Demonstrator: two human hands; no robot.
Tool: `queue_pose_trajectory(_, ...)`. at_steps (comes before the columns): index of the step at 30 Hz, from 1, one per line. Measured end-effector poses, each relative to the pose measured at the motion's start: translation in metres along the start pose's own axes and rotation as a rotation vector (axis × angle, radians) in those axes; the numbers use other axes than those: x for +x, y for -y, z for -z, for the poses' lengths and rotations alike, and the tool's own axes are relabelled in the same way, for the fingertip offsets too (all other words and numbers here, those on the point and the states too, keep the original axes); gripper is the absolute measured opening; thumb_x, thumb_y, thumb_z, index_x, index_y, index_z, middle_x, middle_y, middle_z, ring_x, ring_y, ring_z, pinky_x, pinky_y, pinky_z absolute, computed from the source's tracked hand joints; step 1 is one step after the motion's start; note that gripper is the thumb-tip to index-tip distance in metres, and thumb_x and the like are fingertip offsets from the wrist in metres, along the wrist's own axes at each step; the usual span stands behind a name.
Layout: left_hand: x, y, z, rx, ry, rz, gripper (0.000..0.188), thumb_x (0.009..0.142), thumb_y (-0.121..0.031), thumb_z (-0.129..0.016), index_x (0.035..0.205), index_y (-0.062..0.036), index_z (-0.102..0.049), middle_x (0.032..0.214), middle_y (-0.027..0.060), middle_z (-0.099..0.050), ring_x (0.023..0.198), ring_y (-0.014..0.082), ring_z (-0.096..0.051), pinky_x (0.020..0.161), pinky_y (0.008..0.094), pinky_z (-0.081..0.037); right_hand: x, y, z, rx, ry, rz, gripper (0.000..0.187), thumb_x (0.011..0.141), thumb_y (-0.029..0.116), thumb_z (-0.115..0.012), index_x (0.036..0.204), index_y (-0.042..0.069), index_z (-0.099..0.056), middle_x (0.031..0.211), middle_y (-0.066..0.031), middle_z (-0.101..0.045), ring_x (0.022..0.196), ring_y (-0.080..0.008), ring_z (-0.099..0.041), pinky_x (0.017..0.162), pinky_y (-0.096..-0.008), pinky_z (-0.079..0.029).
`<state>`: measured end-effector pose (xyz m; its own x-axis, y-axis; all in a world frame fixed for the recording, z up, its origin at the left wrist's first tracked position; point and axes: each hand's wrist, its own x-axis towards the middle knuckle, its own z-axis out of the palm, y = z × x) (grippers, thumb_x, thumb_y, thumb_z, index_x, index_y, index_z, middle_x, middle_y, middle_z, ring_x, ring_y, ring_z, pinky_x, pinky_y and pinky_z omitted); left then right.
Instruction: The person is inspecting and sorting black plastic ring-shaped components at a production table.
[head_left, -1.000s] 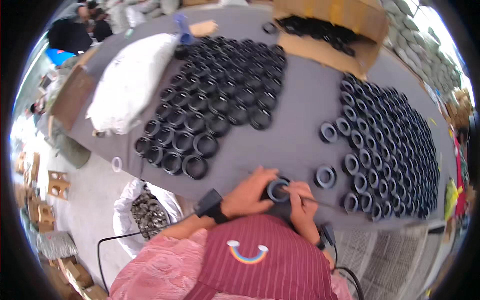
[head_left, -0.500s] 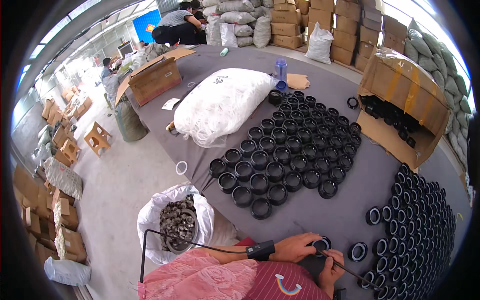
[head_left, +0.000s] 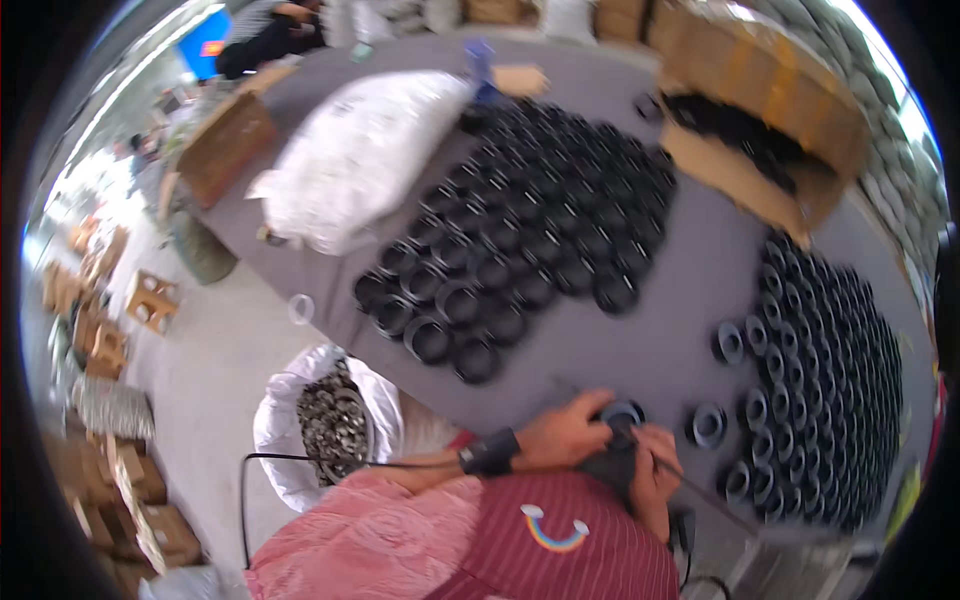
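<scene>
At the near table edge my left hand (head_left: 568, 432) is closed on a round black ring (head_left: 622, 412), steadying it on the cloth. My right hand (head_left: 655, 462) grips a thin dark rod-like tool (head_left: 712, 492), with one end at the ring and the other slanting down to the right. Motion blur hides the exact contact between tool and ring. A single black ring with a pale inner rim (head_left: 707, 425) lies just right of my hands. Farther right stand many similar rings (head_left: 830, 390) in tight rows, and a second group of deeper black rings (head_left: 520, 230) spreads over the table's middle.
A white plastic bag (head_left: 360, 150) and a blue bottle (head_left: 480, 68) sit toward the back. A tipped carton (head_left: 770, 80) of black parts is at the far right. By the left edge, a white sack (head_left: 280, 420) of metal pieces stands on the floor near a stool (head_left: 152, 302).
The whole view has shifted, so the table things sit farther left and higher, with blur. Both hands stay at the ring, the rod still in my right hand.
</scene>
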<state>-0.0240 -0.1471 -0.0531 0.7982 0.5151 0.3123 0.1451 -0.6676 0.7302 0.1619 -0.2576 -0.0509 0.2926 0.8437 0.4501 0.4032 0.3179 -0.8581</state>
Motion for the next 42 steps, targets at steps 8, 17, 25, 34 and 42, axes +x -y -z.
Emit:
queue_pose_trajectory(8, 0.009, 0.001, 0.015, 0.016, -0.047, -0.043, 0.022, 0.081, -0.01, -0.075, 0.1, -0.0069, -0.066, 0.137, 0.023, -0.054, 0.126, 0.0375, -0.055, 0.113, 0.0568, -0.038, 0.013, 0.0, -0.005, 0.02, 0.051, 0.019, 0.017, 0.089, -0.001, -0.066, 0.105, 0.004, -0.07, 0.11, -0.0131, -0.073, 0.115, -0.0299, -0.059, 0.094, -0.0409, -0.051)
queue_pose_trajectory(17, 0.006, -0.002, 0.008, 0.04, -0.055, -0.039, 0.021, 0.081, -0.011, -0.075, 0.099, -0.0064, -0.066, 0.136, 0.0245, -0.054, 0.125, 0.0374, -0.055, 0.111, 0.0575, -0.04, 0.022, 0.004, -0.01, -0.038, 0.125, 0.025, 0.017, 0.088, 0.002, -0.07, 0.105, 0.004, -0.07, 0.107, -0.0125, -0.074, 0.113, -0.0316, -0.06, 0.099, -0.0429, -0.049)
queue_pose_trajectory(25, 0.005, -0.002, 0.005, 0.054, -0.053, -0.023, 0.02, 0.083, -0.012, -0.074, 0.099, -0.0063, -0.064, 0.137, 0.0234, -0.053, 0.127, 0.04, -0.053, 0.112, 0.0576, -0.039, 0.034, 0.012, -0.006, -0.317, 0.031, 0.141, 0.009, 0.087, -0.001, -0.069, 0.096, 0.001, -0.067, 0.102, -0.0162, -0.072, 0.099, -0.0361, -0.067, 0.091, -0.0423, -0.052)
queue_pose_trajectory(34, 0.007, -0.004, 0.006, 0.062, -0.056, -0.02, 0.02, 0.084, -0.013, -0.073, 0.099, -0.0056, -0.062, 0.136, 0.0226, -0.052, 0.13, 0.0418, -0.052, 0.111, 0.0596, -0.039, 0.037, 0.033, 0.004, -0.325, 0.103, 0.031, 0.006, 0.089, 0.001, -0.068, 0.09, 0.002, -0.062, 0.092, -0.0147, -0.067, 0.101, -0.0343, -0.066, 0.082, -0.04, -0.053)
queue_pose_trajectory(42, 0.006, 0.004, 0.005, -0.008, -0.033, 0.024, 0.039, 0.082, -0.014, -0.076, 0.116, -0.0063, -0.058, 0.134, 0.0196, -0.056, 0.127, 0.0403, -0.053, 0.115, 0.0583, -0.033, 0.021, 0.018, 0.004, -0.064, 0.123, -0.12, 0.006, 0.089, 0.006, -0.071, 0.094, 0.003, -0.073, 0.095, -0.0096, -0.072, 0.1, -0.0281, -0.065, 0.079, -0.0368, -0.053)
